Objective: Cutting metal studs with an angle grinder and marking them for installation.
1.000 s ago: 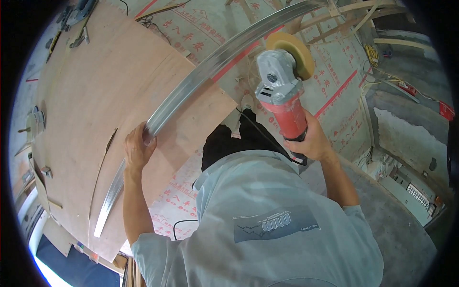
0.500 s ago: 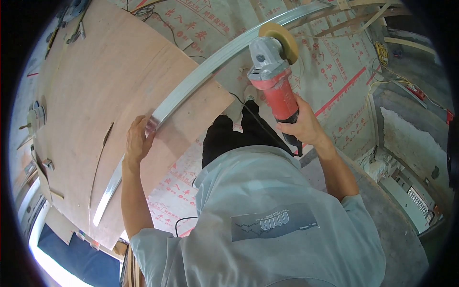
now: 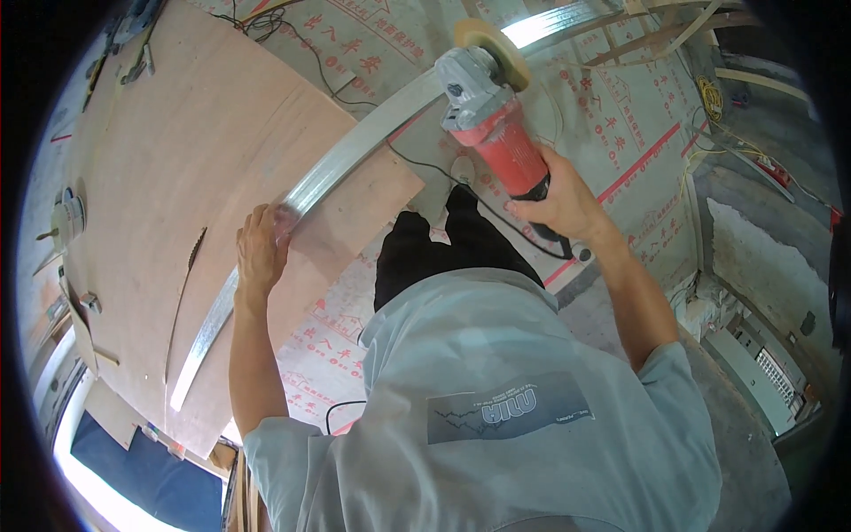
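Note:
My left hand (image 3: 261, 248) is closed on a long, curved, shiny metal channel (image 3: 346, 156) lying across a pale plywood board (image 3: 177, 115). With my right hand (image 3: 565, 206) I grip the red-and-silver angle grinder (image 3: 503, 145) by its body. Its yellowish round disc (image 3: 511, 60) is raised at the top, over the far part of the channel; whether it touches cannot be told. A black cord (image 3: 412, 160) runs beside my legs from near the grinder's rear.
Printed protective sheeting covers the floor. Wooden curved frame pieces (image 3: 683, 18) are at the top right, a coiled yellow cable (image 3: 709, 99) and grey panel box (image 3: 745, 368) at right. Tools (image 3: 137, 62) and a thin dark strip (image 3: 186, 293) lie on the board.
The grinder and my right hand have moved up and leftward toward the metal channel. My left hand has shifted slightly upward while staying on the channel.

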`<state>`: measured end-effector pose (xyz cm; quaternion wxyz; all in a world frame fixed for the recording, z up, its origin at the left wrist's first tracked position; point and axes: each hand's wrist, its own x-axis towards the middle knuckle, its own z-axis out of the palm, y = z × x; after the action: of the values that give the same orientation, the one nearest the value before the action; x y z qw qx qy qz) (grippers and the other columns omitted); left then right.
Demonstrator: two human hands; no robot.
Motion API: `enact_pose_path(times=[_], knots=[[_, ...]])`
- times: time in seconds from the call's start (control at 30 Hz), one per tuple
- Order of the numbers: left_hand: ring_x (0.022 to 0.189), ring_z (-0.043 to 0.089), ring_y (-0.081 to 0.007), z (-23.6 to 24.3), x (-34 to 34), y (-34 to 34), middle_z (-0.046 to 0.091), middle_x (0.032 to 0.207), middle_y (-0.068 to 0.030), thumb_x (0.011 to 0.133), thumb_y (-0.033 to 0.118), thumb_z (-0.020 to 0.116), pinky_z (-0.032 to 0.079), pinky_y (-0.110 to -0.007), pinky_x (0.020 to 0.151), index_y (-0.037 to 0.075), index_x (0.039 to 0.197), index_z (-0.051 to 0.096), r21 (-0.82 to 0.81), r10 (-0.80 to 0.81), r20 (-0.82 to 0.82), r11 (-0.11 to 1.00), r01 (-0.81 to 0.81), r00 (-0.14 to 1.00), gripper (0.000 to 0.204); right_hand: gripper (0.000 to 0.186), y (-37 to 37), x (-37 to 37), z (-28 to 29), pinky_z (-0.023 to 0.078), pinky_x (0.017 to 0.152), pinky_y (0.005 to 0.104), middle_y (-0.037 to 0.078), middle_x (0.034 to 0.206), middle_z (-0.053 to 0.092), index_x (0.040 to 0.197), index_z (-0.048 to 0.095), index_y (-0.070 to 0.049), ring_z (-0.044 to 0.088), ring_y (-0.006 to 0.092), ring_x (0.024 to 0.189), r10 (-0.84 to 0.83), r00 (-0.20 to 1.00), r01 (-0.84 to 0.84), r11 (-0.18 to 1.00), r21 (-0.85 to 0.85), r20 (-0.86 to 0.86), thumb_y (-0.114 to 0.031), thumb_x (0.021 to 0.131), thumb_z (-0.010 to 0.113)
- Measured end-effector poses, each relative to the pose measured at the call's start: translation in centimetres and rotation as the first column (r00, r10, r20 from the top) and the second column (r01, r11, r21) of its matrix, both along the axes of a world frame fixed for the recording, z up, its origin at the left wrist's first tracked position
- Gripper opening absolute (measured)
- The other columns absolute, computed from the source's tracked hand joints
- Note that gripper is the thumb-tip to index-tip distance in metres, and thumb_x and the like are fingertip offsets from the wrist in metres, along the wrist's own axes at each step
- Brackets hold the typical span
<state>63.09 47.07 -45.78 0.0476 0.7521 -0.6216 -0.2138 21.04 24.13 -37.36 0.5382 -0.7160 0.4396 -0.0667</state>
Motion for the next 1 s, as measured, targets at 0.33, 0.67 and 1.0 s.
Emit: enact_pose_path(times=[0.33,0.67,1.0], knots=[[0.114,0.059,-0.0351,0.0,-1.2,-0.8,0.060,0.125,-0.0125,0.078,0.000,0.076,0.049,-0.048,0.092,0.007,0.134,0.056,0.032,0.079,0.035,0.996,-0.080,0.996,0.060,0.061,-1.3,2.9,-2.0,0.051,0.090,0.0400,0.020,0.105,0.069,0.121,0.059,0.003,0.068,0.0327,0.098,0.062,0.998,-0.062,0.996,0.066,0.007,-0.021,0.070,0.084],[0.113,0.062,-0.0328,-0.1,0.7,-1.8,0.062,0.121,-0.0143,0.077,-0.012,0.072,0.051,-0.045,0.096,0.003,0.139,0.057,0.131,0.160,-0.209,0.982,-0.135,0.965,0.065,0.049,1.4,10.2,-4.4,0.052,0.082,0.0478,0.025,0.096,0.068,0.108,0.059,0.000,0.067,0.0438,0.094,0.032,0.986,-0.031,0.999,0.006,-0.166,-0.023,0.070,0.081],[0.110,0.061,-0.0356,-0.1,0.1,-1.6,0.059,0.129,-0.0150,0.079,-0.016,0.066,0.051,-0.046,0.095,0.006,0.145,0.051,0.129,0.128,-0.068,0.985,-0.118,0.989,0.071,0.051,0.8,12.7,-5.1,0.052,0.079,0.0497,0.026,0.093,0.069,0.107,0.057,0.004,0.068,0.0447,0.092,0.015,0.989,-0.007,0.999,0.054,-0.147,-0.025,0.071,0.080]])
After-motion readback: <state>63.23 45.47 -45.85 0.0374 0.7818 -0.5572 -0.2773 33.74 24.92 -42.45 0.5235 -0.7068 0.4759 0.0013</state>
